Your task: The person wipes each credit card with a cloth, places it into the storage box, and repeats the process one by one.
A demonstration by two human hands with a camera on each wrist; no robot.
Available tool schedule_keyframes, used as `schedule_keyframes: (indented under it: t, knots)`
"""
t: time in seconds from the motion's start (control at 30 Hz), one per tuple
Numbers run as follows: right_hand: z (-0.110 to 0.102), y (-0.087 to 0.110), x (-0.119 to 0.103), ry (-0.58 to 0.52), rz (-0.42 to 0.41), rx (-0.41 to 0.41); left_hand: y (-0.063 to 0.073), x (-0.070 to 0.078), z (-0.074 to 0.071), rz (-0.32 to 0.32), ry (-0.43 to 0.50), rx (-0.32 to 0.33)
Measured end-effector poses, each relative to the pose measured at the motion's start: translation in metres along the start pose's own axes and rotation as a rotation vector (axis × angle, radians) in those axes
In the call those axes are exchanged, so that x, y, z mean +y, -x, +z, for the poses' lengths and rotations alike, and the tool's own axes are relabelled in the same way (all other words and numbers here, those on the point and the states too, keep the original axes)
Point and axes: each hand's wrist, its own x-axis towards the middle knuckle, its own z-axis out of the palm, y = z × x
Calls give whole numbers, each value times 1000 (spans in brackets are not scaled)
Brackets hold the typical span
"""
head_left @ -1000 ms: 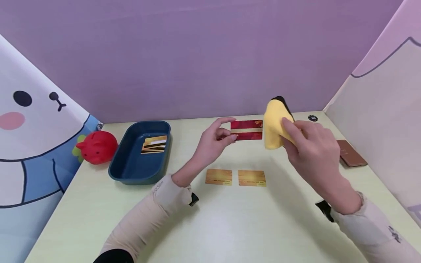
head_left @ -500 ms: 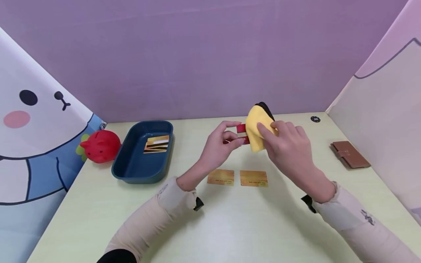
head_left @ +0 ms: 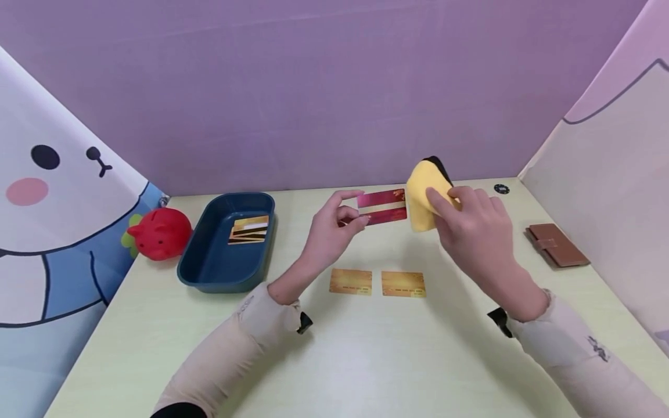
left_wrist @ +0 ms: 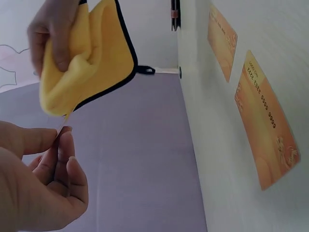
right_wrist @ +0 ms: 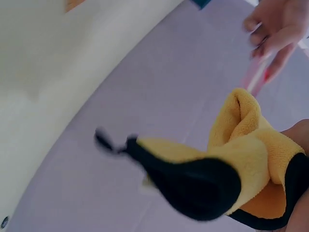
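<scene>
A red card with a pale stripe [head_left: 384, 214] is held above the table, its left edge pinched by my left hand [head_left: 331, 226] between thumb and index finger. My right hand [head_left: 475, 232] grips a folded yellow cloth with black trim [head_left: 424, 194] at the card's right end. In the left wrist view the card shows edge-on, its far end meeting the yellow cloth [left_wrist: 99, 58]. Below the hands, two gold cards [head_left: 351, 281] lie side by side on the table.
At the left, a dark blue tray [head_left: 188, 273] contains several cards [head_left: 248, 230]. Beside it sits a red piggy bank [head_left: 163, 233]. A brown wallet [head_left: 558, 245] lies at the right, with a black chip [head_left: 501, 188] farther back. A purple backdrop [head_left: 334, 104] rises behind the table.
The yellow cloth moved left over the red card, covering most of it, then back right, uncovering it. My left hand shifted slightly left with the card, which is now a little tilted.
</scene>
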Motion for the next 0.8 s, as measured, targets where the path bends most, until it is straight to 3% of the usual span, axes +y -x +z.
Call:
schedule_keyframes:
  t: [0.17, 0.4, 0.57, 0.8]
  knots:
    - [-1, -8, -18, -17, -65, 29, -3, 7, 10, 24, -36, -10]
    - [9, -6, -25, -20, -105, 4, -1, 12, 20, 46, 0, -54]
    - [11, 0, -16, 6, -73, -46, 2, 11, 17, 49, -6, -64]
    - [10, 11, 10, 32, 19, -66, 7, 4, 1, 31, -8, -45]
